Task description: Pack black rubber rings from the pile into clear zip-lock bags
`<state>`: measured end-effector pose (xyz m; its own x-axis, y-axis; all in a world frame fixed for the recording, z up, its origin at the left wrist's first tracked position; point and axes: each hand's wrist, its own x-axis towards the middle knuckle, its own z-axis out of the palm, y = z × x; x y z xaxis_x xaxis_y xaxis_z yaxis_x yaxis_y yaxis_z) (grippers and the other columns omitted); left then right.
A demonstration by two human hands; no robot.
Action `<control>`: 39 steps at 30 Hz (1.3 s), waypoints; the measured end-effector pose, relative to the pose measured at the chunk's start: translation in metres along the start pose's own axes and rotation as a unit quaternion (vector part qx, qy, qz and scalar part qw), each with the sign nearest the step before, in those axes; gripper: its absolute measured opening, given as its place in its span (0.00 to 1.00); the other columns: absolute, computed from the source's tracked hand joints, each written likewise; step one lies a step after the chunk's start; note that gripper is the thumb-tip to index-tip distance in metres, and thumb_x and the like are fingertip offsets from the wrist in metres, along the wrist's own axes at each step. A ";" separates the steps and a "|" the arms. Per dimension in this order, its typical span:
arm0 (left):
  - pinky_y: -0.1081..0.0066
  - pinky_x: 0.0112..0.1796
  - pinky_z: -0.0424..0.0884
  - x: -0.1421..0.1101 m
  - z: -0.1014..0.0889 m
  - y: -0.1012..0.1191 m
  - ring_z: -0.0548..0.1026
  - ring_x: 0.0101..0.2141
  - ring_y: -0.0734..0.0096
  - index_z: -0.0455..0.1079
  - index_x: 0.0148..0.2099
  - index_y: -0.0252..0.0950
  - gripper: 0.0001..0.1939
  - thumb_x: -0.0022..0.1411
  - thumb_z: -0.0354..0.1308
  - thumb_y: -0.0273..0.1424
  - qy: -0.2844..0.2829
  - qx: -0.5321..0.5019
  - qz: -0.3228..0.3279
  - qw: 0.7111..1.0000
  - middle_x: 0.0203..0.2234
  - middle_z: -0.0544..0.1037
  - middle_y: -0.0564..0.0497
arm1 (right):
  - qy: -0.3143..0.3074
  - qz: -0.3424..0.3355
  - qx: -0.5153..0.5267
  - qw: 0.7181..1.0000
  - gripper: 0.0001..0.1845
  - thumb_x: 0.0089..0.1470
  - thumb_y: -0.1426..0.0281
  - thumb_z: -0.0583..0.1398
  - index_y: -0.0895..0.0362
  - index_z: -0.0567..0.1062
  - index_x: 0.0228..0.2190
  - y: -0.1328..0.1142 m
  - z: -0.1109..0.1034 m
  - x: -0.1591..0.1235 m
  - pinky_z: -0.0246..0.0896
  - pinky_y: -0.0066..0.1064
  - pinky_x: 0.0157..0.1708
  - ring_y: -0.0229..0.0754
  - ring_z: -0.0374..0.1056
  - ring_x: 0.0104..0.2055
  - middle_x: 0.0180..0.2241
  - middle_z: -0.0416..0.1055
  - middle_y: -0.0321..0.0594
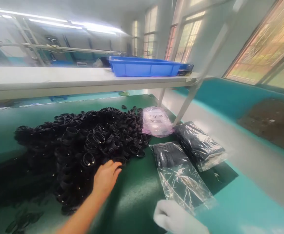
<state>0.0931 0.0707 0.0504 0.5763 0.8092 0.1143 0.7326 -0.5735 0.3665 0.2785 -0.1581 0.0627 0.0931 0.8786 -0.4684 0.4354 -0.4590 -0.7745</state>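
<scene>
A large pile of black coiled cables [88, 143] covers the left of the dark green mat [132, 201]. My bare left hand [106, 177] reaches into the pile's near edge, fingers stretched out and resting against the coils, holding nothing. My right hand [176, 218], in a white glove, sits at the bottom of the view beside the open lower end of a clear plastic bag [181, 175] that is partly filled with black cables. The glove is blurred and its fingers do not show clearly.
A second filled clear bag [200, 146] lies to the right of the first one. A stack of pinkish empty bags [156, 122] sits behind them. A white shelf [59, 81] overhead carries a blue tray [147, 66]. A slanted metal post [188, 97] stands near the bags.
</scene>
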 end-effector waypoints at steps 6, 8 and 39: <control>0.77 0.19 0.49 -0.069 0.051 0.033 0.56 0.16 0.80 0.58 0.22 0.36 0.19 0.47 0.54 0.47 -0.102 -0.473 -0.266 0.834 0.11 0.58 0.61 | -0.002 -0.032 0.323 0.946 0.40 0.33 0.66 0.63 0.55 0.58 0.51 -0.018 0.067 0.088 0.59 0.39 0.45 0.49 0.59 0.51 0.51 0.59 0.48; 0.77 0.19 0.49 -0.077 0.060 0.036 0.55 0.15 0.81 0.56 0.22 0.37 0.18 0.46 0.55 0.45 -0.100 -0.515 -0.289 0.801 0.10 0.58 0.61 | -0.086 -0.046 0.417 0.904 0.40 0.33 0.65 0.64 0.55 0.58 0.49 -0.008 0.082 0.102 0.61 0.44 0.42 0.51 0.61 0.49 0.50 0.60 0.49; 0.70 0.36 0.67 -0.073 0.052 0.012 0.68 0.32 0.73 0.73 0.36 0.39 0.11 0.52 0.51 0.30 -0.132 -0.445 -0.160 0.871 0.32 0.68 0.51 | -0.072 -0.012 0.340 0.938 0.20 0.44 0.66 0.57 0.59 0.65 0.41 -0.027 0.082 0.097 0.65 0.34 0.27 0.38 0.62 0.31 0.31 0.63 0.38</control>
<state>0.0791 -0.0020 -0.0019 0.5434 0.7850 -0.2975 0.3671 0.0965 0.9252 0.2026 -0.0713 0.0035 -0.0529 0.8856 -0.4614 -0.2396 -0.4598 -0.8551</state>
